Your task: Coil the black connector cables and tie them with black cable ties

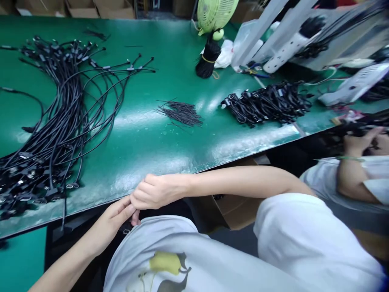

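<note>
My left hand (117, 214) and my right hand (154, 191) meet at the front edge of the table, fingers closed and pressed together. Just below them a black cable (126, 230) shows its metal-tipped connector against my shirt; both hands appear closed on it, though the fingers hide most of it. To the left lies a large loose bundle of black cables (68, 101), with connectors at both ends. Beyond my hands is a small pile of short black twist ties (184, 112). Farther right, several coiled, tied cables (267, 103) lie in a row.
The green table (152, 146) runs across the view. At the back stand a yellow-green fan (216, 14) and a banded upright bunch of black ties (209, 59). White stands (285, 50) are at the right. A co-worker's hand (358, 142) is at far right. An open cardboard box (234, 211) is below the edge.
</note>
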Available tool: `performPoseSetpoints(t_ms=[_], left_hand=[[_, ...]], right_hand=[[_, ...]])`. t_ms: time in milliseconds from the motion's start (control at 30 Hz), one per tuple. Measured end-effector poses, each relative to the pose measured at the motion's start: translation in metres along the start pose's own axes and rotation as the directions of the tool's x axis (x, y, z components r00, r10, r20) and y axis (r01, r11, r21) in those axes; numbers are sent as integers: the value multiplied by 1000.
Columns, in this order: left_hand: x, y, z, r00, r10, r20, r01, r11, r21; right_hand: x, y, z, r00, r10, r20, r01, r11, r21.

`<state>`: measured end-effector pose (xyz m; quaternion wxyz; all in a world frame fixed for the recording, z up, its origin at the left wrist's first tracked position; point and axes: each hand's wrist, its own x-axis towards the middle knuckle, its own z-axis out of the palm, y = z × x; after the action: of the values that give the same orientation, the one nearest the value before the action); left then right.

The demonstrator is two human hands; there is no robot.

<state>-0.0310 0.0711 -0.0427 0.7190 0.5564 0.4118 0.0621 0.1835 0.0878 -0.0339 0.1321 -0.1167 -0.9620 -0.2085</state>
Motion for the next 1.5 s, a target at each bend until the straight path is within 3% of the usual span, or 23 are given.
performPoseSetpoints(t_ms=[100, 200, 267, 300, 400, 500, 567, 633, 667, 700, 733, 767, 800, 833, 867, 900, 1000, 1167, 1333, 1433, 1500], left_hand=[[6, -9, 4, 994, 39, -101, -20, 984, 175], [9, -19, 4, 957, 192, -217, -73, 885, 461], [10, -23, 3, 922, 303, -240, -121, 816, 565], [10, -23, 1, 916, 315, -247, -127, 813, 568], [10, -19, -5, 962, 160, -222, -53, 905, 423], [8, -15, -13, 996, -7, -86, 27, 972, 233], [4, -15, -17, 997, -29, -66, 39, 986, 160], [1, -17, -20, 987, -31, -155, 45, 995, 85], [0, -18, -21, 976, -33, -215, 40, 999, 28], [0, -18, -23, 964, -37, -263, 26, 999, -43], [2, -18, -24, 956, -42, -289, 7, 993, -121], [3, -18, -25, 954, -45, -296, -16, 979, -201], [6, -18, -26, 959, -46, -281, -35, 960, -276], [8, -17, -26, 964, -46, -261, -48, 938, -343], [10, -15, -25, 967, -46, -249, -58, 916, -396], [12, -14, -23, 967, -47, -251, -69, 897, -436], [12, -8, -16, 944, -14, -329, -154, 865, -478], [12, -4, -11, 908, 86, -411, -272, 866, -420], [10, -7, -9, 907, 126, -402, -273, 902, -333], [7, -7, -8, 906, 130, -403, -270, 910, -314], [7, -5, -7, 908, 127, -400, -281, 891, -355]], right_hand=[[-3, -12, 2, 978, 156, 138, -174, 976, 131], [-2, -22, 0, 856, 334, 395, -458, 844, 280], [0, -23, 0, 782, 337, 524, -551, 766, 330], [1, -22, 0, 769, 323, 551, -558, 760, 333], [9, -19, 5, 803, 301, 514, -495, 817, 295], [15, -11, 9, 855, 274, 441, -437, 838, 327], [6, 3, 8, 885, 241, 397, -420, 782, 461], [-19, 29, 8, 871, 344, 350, -488, 684, 542], [-38, 46, 8, 812, 482, 329, -582, 630, 515], [-60, 65, 9, 679, 673, 293, -723, 547, 421], [-84, 83, 11, 442, 875, 196, -884, 388, 261], [-107, 101, 14, 205, 973, 109, -976, 195, 102], [-128, 116, 18, 35, 997, 63, -999, 37, -17], [-145, 127, 23, -59, 997, 41, -995, -56, -85], [-158, 135, 29, -109, 993, 44, -986, -103, -128], [-167, 139, 34, -120, 991, 61, -985, -111, -136], [-171, 134, 47, -72, 996, 59, -992, -65, -107], [-173, 125, 56, -42, 991, -131, -989, -60, -137], [-181, 130, 61, 47, 999, -14, -999, 46, -29], [-174, 128, 48, 18, 993, -114, -1000, 17, -15], [-155, 115, 36, -1, 982, -189, -1000, -4, -13]])
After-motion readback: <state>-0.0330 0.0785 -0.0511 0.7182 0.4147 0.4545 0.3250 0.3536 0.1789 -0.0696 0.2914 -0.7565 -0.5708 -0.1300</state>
